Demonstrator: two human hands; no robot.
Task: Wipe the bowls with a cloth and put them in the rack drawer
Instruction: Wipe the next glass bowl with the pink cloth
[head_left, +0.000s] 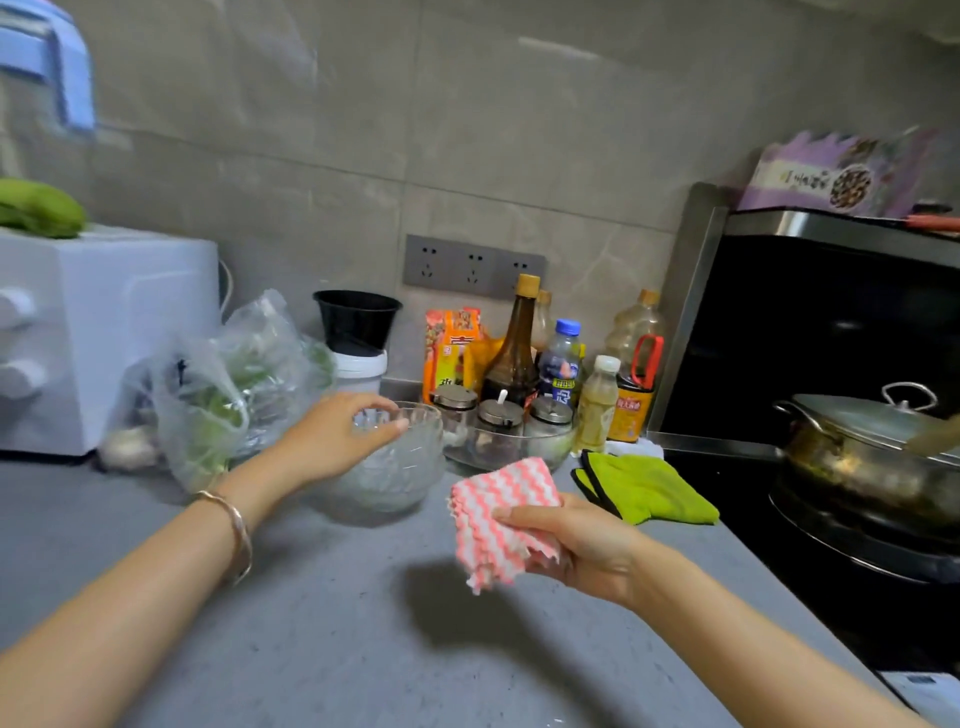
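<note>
Two hands, one bowl, one cloth

The left hand (337, 431) grips the rim of a clear, ribbed glass bowl (400, 478) that stands on the grey speckled counter (337, 634). Right of the bowl, the right hand (576, 545) clutches a folded cloth (498, 519), nubby, with pink-and-white zigzags. Just behind the bowl crowd lidded jars (501, 415) in a glass dish (558, 452), with bottles (511, 353) behind them. A crinkled plastic bag (218, 400) lies left of the bowl, and a green mitt (649, 488) farther right.

Found left rim of glass bowl (400, 467) hidden behind left hand (335, 436); cannot tell grip. Noted pot (857, 457) and white appliance (104, 332) cropped by frame edges. Cannot read blurred labels on bottles (563, 364).
</note>
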